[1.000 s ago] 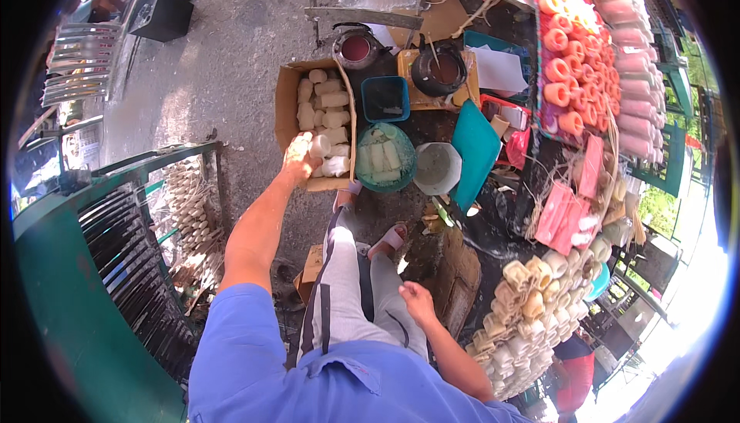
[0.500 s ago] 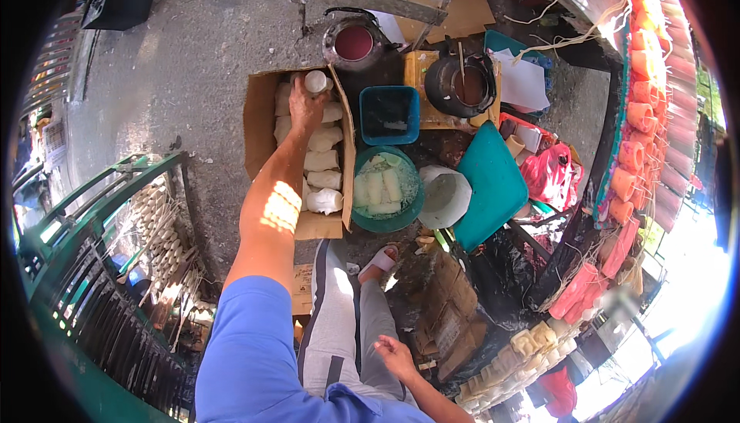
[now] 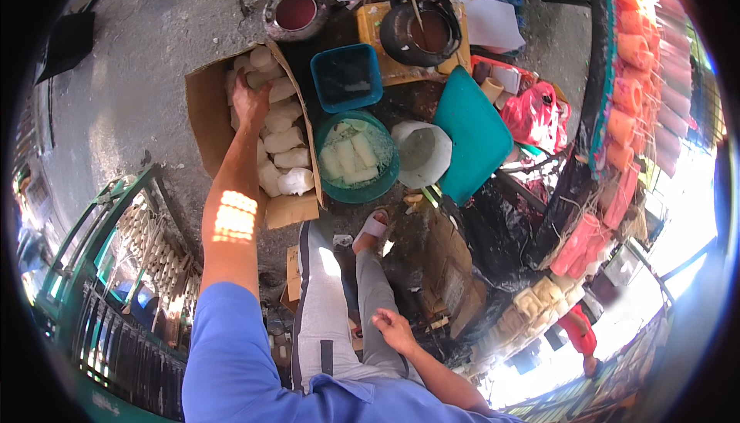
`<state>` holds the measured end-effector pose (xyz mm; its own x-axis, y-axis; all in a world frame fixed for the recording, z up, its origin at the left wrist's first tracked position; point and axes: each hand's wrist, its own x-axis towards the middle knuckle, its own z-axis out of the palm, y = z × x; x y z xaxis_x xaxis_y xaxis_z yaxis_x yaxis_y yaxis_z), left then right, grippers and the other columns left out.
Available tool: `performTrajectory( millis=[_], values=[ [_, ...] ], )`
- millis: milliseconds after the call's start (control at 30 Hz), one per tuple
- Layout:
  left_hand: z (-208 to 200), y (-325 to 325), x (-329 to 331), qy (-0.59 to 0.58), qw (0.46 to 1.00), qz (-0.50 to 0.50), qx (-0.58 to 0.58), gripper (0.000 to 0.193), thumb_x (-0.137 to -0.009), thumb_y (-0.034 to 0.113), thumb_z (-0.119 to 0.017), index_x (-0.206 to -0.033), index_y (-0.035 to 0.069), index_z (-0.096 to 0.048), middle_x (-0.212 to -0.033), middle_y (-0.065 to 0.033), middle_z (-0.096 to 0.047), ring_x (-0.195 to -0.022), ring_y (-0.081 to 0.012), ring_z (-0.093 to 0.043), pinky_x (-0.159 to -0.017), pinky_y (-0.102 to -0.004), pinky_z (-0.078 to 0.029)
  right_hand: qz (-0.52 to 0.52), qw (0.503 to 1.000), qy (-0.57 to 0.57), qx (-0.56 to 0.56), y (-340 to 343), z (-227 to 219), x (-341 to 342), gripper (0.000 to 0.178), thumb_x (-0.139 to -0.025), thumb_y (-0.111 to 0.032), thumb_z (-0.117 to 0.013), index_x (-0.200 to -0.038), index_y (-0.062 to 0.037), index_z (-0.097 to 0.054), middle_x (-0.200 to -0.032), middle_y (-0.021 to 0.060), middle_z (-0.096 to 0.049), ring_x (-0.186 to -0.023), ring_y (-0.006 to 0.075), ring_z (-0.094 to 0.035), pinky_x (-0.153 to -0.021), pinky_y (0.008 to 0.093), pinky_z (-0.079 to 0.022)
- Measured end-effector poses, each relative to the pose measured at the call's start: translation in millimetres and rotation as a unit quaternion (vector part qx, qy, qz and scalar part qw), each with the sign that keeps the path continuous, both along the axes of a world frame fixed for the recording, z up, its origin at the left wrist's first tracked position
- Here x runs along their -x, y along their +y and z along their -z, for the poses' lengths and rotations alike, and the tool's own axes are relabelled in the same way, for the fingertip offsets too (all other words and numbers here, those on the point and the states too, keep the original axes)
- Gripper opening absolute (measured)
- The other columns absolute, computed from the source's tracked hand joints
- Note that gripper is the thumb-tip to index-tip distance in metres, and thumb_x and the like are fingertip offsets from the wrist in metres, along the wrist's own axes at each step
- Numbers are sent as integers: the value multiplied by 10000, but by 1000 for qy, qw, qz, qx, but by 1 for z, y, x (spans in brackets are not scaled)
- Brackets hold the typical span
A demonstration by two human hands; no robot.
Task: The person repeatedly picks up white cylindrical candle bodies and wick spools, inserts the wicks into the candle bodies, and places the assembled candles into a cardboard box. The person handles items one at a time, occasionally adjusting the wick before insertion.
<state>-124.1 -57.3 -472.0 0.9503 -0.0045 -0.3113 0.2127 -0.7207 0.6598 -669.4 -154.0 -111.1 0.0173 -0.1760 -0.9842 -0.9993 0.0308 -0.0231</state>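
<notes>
My left hand (image 3: 251, 105) reaches into an open cardboard box (image 3: 206, 107), its fingers closed around a pale cylinder-shaped roll (image 3: 259, 78) near the box's far end. Several white wrapped rolls (image 3: 285, 140) lie packed in the box beside my wrist. Low over my grey trousers, my right hand (image 3: 395, 331) hangs with its fingers loosely bent and nothing visible in it. Right of the box, a round green basin (image 3: 391, 172) holds pale cylinders (image 3: 348, 156) in cloudy liquid with white bits.
Beyond the basin stand a square teal tub (image 3: 318, 76), a white bucket (image 3: 437, 157) and a leaning teal lid (image 3: 478, 142). Two blackened pots with reddish liquid, one a kettle (image 3: 296, 11), the other a pot (image 3: 416, 34), are at the back. Orange cylinders (image 3: 630, 95) line the right.
The view has shifted, so the box and tubs appear farther left and higher. My left hand has lowered the pale roll among the others in the box. My right hand has barely moved.
</notes>
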Motion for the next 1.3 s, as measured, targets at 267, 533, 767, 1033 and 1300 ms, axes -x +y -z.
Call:
performTrajectory(
  millis=[267,533,767,1033,1300],
  values=[
    [-102,120,174,68,995,70,-25,702,-937,203,-798,-1548,45,-490,-1502,-170,-591,-1400,-318,-562,-1114,-427,-486,37,998,-45,38,-11,-19,-4,538,-995,-373,-722,-1358,20,-666,-1178,187,-769,-1103,267,-741,-981,378,-571],
    [-199,195,236,333,907,257,-29,474,-872,238,-826,-1224,-48,-687,-1013,-172,-717,-884,-258,-660,-801,-418,-541,89,980,-86,154,-21,-43,46,580,-950,-435,-722,-1326,6,-680,-1194,206,-754,-1105,341,-735,-977,425,-572],
    [-241,164,191,354,887,281,-93,361,-938,224,-766,-1192,-7,-657,-818,-65,-660,-642,-161,-598,-509,-331,-467,184,945,-58,264,0,-88,143,563,-939,-425,-740,-1311,-5,-698,-1195,191,-762,-1107,332,-738,-986,415,-573],
    [-342,41,217,310,868,355,-156,320,-965,235,-763,-1189,38,-647,-809,-33,-630,-652,-138,-569,-490,-304,-441,417,801,105,415,59,-118,358,437,-887,-407,-769,-1146,-56,-786,-1077,165,-789,-1056,337,-749,-974,439,-576],
    [-421,-53,363,296,834,444,-142,443,-985,221,-743,-1296,-69,-618,-907,-86,-685,-710,-137,-623,-533,-318,-491,530,639,86,551,25,-124,531,373,-934,-320,-763,-1129,-2,-761,-1019,188,-781,-982,354,-749,-902,437,-581]
  ],
)
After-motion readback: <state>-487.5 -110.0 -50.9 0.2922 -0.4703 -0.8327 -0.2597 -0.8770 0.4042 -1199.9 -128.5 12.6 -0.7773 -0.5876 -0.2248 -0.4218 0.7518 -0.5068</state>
